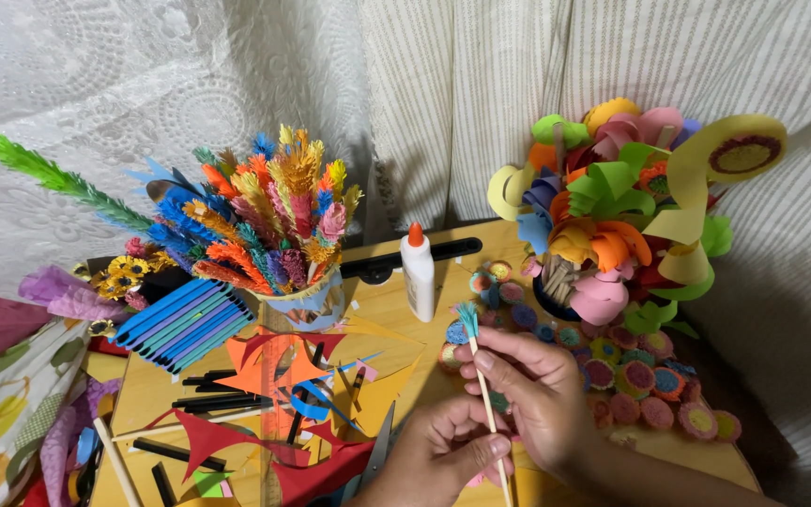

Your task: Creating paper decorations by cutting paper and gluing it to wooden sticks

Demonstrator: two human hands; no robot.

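A wooden worktop (396, 305) fills the lower middle of the view, strewn with paper craft pieces, with pale lace and striped fabric hanging behind it. At its right rear stands a large bouquet of curled paper flowers (617, 202) in yellow, green, orange, pink and purple, its stems gathered in a dark holder. At the left rear a paper-wrapped cup (307, 300) holds a dense bunch of fringed paper spikes (265, 211) in blue, orange, yellow and pink, and one long green fringed stem (53, 178) leans out to the far left. Just beside the cup lies a stack of blue folded paper strips (183, 324). Red and orange paper offcuts (274, 394) and black strips lie across the worktop's front left. Between the two arrangements a white glue bottle (418, 272) with an orange cap stands upright. Small round fringed paper discs (631, 380) in many colours are scattered on the right of the worktop, under the bouquet.

At the front, the person's right hand (532, 394) pinches a thin wooden stick (486, 394) between thumb and fingers near its upper part. The left hand (443, 451) pinches the same stick lower down. The stick is tilted slightly, held above the worktop's front edge, and a small teal fringed paper tuft (466, 314) sits at its top end.
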